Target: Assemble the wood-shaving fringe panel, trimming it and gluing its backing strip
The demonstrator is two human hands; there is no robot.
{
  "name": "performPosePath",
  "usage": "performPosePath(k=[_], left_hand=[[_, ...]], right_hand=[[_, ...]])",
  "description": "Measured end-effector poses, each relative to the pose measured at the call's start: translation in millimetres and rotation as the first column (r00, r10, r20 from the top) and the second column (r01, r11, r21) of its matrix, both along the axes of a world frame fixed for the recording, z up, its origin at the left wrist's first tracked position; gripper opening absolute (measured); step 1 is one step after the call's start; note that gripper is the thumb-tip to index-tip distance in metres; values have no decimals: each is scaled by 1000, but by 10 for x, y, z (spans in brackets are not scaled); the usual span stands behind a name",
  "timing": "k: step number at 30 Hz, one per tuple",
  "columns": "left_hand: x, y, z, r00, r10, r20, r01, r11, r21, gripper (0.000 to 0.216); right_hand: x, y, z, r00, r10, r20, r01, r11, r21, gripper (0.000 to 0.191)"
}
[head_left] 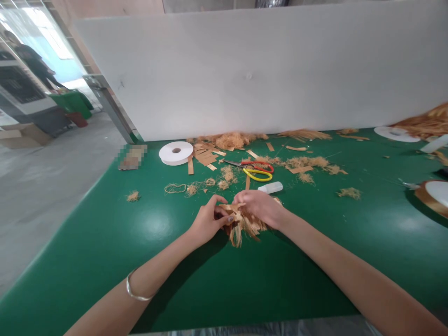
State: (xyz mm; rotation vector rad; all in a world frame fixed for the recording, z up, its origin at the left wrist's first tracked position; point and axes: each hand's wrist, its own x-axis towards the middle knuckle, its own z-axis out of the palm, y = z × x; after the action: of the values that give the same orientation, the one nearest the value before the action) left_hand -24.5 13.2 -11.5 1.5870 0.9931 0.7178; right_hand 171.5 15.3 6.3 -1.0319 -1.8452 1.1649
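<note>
A bundle of tan, frayed ribbon-like strips [238, 233] is between my hands, its loose ends hanging toward me over the green table. My left hand [210, 217] pinches its left side between thumb and fingers. From above, my right hand [261, 205] is closed at the top of the bundle; its fingertips are partly hidden, and strips show under the palm. Just beyond my right hand lies a small white bottle [271, 188]. Scissors [257, 170] with one red and one yellow handle rest farther back.
On the green table [105, 261] are a white ribbon roll [176, 153], cut tan strips [206, 155] and fluffy fibre scraps [233, 140]. A white panel [245, 70] stands along the back. At right lie a brown-edged spool [434, 198] and long tan strands [427, 122]. A person [33, 60] stands far left.
</note>
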Motion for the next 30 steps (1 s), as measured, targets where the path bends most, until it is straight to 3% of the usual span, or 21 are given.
performPosePath(k=[3,5,7,10,12,14,26,30], left_hand=[[7,-1,7,1000,8,10,-8,1000,0,32],[9,-1,10,1000,19,9,-19,1000,0,33],[9,0,8,999,34,17,-34,999,-14,33],[7,3,0,997,50,55,-47,998,-49,35],[5,2,-3,995,55,78,-50,997,-61,36],[4,1,1,995,54,84,-49,997,-59,38],[15,-7,9,992,45,114,-42,999,-28,34],[12,-9,13,995,43,93,-42,999,-13,32]], right_hand=[[68,35,26,982,-189,21,185,973,138,42],[108,39,31,941,-332,67,304,914,268,34],[117,23,20,899,-411,148,330,861,386,23],[65,-27,-12,856,-375,354,163,848,504,21],[8,-66,-26,841,-275,466,11,870,492,12],[-39,-100,-25,833,-200,516,-72,885,459,16],[-54,-130,26,829,-188,527,-93,882,461,23],[-29,-95,3,859,-207,469,-45,881,471,20]])
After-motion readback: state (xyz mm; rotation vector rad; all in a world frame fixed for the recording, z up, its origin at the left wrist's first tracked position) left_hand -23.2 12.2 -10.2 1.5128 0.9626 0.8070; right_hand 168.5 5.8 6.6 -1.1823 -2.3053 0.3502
